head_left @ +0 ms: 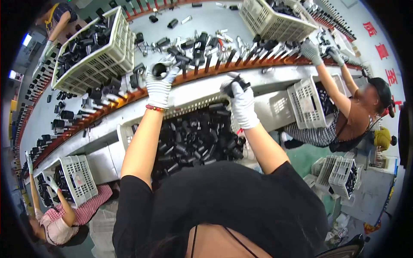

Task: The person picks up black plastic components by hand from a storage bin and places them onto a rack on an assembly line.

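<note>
My left hand, in a white striped glove, is closed around a short black tube whose round open end faces up. It is beside the brown rail that carries a row of upright pegs. My right hand, gloved the same way, grips a dark black part in front of the rail; its exact shape is partly covered by the fingers. Below and between my hands is a pale plastic crate filled with black plastic parts.
Beyond the rail, loose black and silver parts lie scattered on the grey table. Full crates stand at far left and far right. A co-worker works at the right, another at lower left, a third at upper left.
</note>
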Demonstrator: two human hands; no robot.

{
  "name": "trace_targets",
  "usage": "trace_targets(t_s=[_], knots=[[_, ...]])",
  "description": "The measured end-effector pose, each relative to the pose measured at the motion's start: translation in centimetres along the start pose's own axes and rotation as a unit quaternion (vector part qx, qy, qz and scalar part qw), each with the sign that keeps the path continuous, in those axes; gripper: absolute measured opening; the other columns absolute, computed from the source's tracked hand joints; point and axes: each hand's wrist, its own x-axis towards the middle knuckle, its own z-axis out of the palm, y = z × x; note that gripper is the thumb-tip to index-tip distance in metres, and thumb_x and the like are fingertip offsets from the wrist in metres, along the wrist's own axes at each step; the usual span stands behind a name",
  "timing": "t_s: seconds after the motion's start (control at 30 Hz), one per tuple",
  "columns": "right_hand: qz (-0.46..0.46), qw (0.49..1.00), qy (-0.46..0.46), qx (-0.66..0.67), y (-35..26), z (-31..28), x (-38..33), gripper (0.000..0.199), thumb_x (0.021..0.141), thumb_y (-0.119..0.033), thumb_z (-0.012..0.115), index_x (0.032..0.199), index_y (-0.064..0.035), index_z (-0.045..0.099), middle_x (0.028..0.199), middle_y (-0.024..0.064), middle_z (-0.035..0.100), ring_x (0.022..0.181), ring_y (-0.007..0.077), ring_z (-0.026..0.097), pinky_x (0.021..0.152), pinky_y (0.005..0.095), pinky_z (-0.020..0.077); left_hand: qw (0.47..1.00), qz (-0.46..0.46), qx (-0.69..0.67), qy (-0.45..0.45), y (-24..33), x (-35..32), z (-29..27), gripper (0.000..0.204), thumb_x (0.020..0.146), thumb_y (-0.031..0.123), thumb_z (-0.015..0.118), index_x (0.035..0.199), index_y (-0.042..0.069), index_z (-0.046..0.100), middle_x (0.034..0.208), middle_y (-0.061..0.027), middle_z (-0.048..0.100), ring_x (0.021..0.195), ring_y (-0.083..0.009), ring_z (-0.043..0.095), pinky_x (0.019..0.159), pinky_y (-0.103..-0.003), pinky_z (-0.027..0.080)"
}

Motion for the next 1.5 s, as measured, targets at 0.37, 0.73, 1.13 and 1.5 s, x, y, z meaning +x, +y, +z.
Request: trace_targets(t_s=[0.37, 0.73, 1.13, 1.5], knots=[[-0.154, 0.98, 0.12, -0.046, 7.0, -3.7, 19.0, 0.036, 0.076, -0.007, 0.074, 0.106, -0.0062, 0.053, 0.095, 0.0034, 0.061, 0.083, 0.0101, 0.056, 0.074, 0.0234, 0.0465, 0.987, -0.036, 0.086, 0.133, -6.9, 5.0, -6.8, 0.018, 0.071, -0.004, 0.07, 0.082, 0.005, 0.06, 0.077, -0.0016, 0.064, 0.067, -0.0127, 0.06, 0.064, -0.027, 0.051], [-0.173, 0.911, 0.065, -0.369, 7.6, 2.9, 11.1, 0.039, 0.077, -0.014, 0.069, 0.11, 0.0004, 0.055, 0.092, 0.0093, 0.064, 0.084, 0.0184, 0.06, 0.081, 0.0306, 0.0474, 0.911, 0.083, 0.366, 0.169, -1.5, -7.2, -4.8, 0.043, 0.071, 0.006, 0.069, 0.111, 0.006, 0.053, 0.089, -0.0097, 0.059, 0.087, -0.0228, 0.058, 0.084, -0.036, 0.045], [-0.021, 0.488, -0.108, -0.866, 16.4, -7.6, -1.9, 0.014, 0.087, -0.01, 0.046, 0.092, -0.0073, 0.059, 0.085, 0.0121, 0.065, 0.079, 0.0243, 0.065, 0.069, 0.0361, 0.0514, 0.762, -0.126, 0.566, -0.29, -11.3, -16.6, -2.8, 0.053, 0.073, 0.019, 0.07, 0.12, 0.006, 0.05, 0.116, -0.0167, 0.056, 0.109, -0.0325, 0.052, 0.095, -0.039, 0.042], [0.038, 0.618, -0.204, -0.758, 11.8, -6.1, -4.0, 0.03, 0.075, -0.004, 0.056, 0.105, -0.0036, 0.055, 0.108, 0.0191, 0.057, 0.093, 0.0337, 0.061, 0.079, 0.0395, 0.0494, 0.759, -0.178, 0.557, -0.285, -9.8, -17.1, -0.9, 0.047, 0.066, 0.025, 0.075, 0.105, 0.007, 0.055, 0.1, -0.0138, 0.055, 0.095, -0.0301, 0.056, 0.083, -0.039, 0.046]])
